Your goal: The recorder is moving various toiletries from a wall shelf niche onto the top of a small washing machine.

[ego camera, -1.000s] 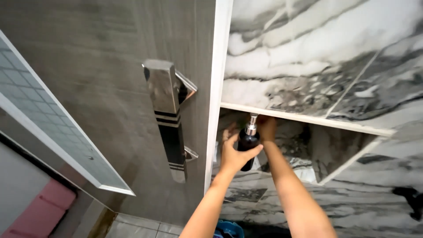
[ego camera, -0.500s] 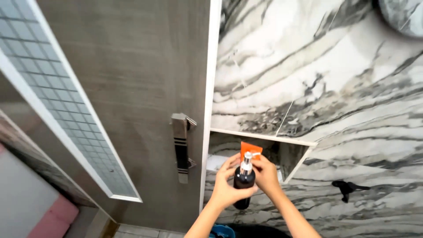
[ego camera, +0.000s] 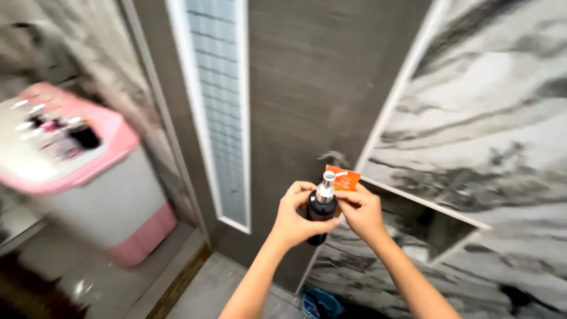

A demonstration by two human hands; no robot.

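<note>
The pink-and-white washing machine [ego camera: 88, 177] stands on the floor [ego camera: 218, 289] at the left; its pink lid carries a blurred cluster of small bottles [ego camera: 62, 133], among them a dark one near the lid's right edge. The grey tiled floor runs from the machine's pink base to the door threshold, and a blue container [ego camera: 319, 304] sits on it at the foot of the marbled wall. The wall niche [ego camera: 437, 227] to the right has a pale top edge; what lies on its ledge cannot be told
</note>
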